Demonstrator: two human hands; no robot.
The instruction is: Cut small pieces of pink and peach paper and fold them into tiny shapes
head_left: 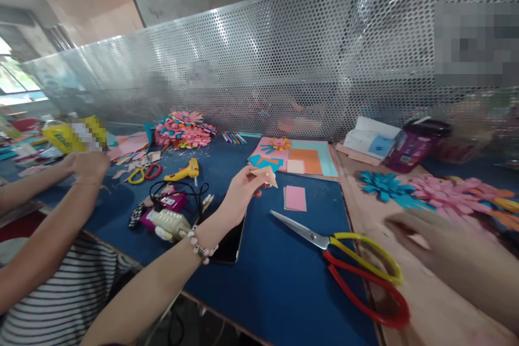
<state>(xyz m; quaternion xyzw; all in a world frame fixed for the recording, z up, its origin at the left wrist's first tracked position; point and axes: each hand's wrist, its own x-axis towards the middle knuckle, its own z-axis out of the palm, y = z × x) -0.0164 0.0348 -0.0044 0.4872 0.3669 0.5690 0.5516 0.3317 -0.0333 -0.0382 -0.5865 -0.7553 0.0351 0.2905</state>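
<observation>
My left hand (243,189) reaches over the blue mat (275,281) and pinches a small pale paper piece (268,176) between thumb and fingers. A beaded bracelet sits on that wrist. My right hand (430,246) is blurred; it lies low and flat over the brown tabletop (425,319), fingers stretched left, holding nothing that I can see. Large scissors (348,259) with yellow and red handles lie between my hands, closest to my right hand. A pink paper rectangle (295,198) lies just beyond my left hand.
A co-worker in a striped shirt (60,297) sits at left, hands (85,165) by a yellow packet (68,138). On the mat: glue gun (184,171), phone (229,243), small scissors (144,173), paper flowers (184,128), coloured sheets (312,159). More flowers (446,194) at right. Perforated metal screen (284,65) behind.
</observation>
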